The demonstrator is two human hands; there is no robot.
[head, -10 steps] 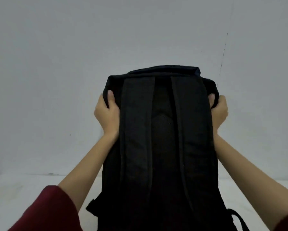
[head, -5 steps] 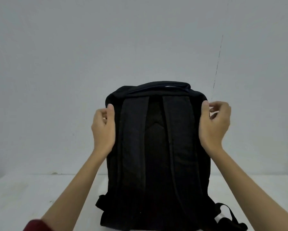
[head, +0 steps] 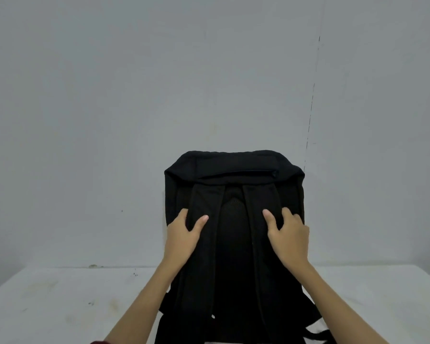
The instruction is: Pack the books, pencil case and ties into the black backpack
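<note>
The black backpack (head: 234, 244) stands upright on the white table (head: 60, 306), its back panel and two shoulder straps facing me. My left hand (head: 183, 235) holds the left shoulder strap (head: 204, 256) at its outer edge, thumb on the front. My right hand (head: 289, 234) holds the right shoulder strap (head: 258, 244) the same way, thumb across it and fingers beside it. The top flap is folded shut, with a closed zip line across it. No books, pencil case or ties are in view.
A plain grey wall (head: 109, 120) rises right behind the table. Loose black strap ends (head: 316, 333) trail on the table at the backpack's lower right. The table surface shows a few small stains on the left.
The backpack has come down to stand lower on the table. Both hands have left its upper sides and moved inward and down onto the shoulder straps.
</note>
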